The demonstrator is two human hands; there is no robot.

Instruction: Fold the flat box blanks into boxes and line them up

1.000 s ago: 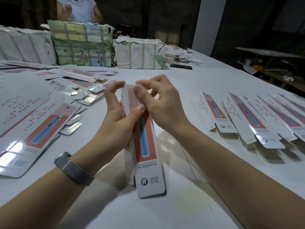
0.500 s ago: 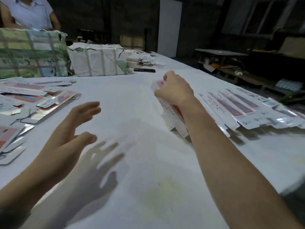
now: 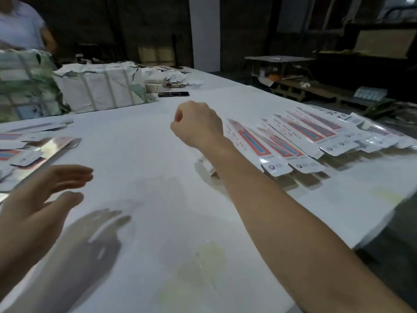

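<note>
My right hand [image 3: 198,124] hovers over the white table [image 3: 158,211] with its fingers curled under, back of the hand toward me. The end of a folded box [image 3: 209,170] peeks out from under my right forearm, just left of the row; the rest is hidden, so whether the fingers grip it is unclear. A row of folded red-and-blue boxes [image 3: 300,141] lies side by side to the right of that hand. At the lower left my left hand [image 3: 38,199] floats above the table with straight, spread fingers and holds nothing. Flat blanks [image 3: 27,154] lie scattered at the left edge.
Wrapped bundles [image 3: 101,86] and a green-patterned bundle [image 3: 24,86] stand along the far side, with a dark phone [image 3: 173,94] beside them. A person in a white shirt [image 3: 22,26] is at the far left. The table's right edge [image 3: 383,222] drops off near the row.
Both hands first gripped one box at the centre. My left hand let go and opened; my right hand carried the box right to the row, then drifted slightly left.
</note>
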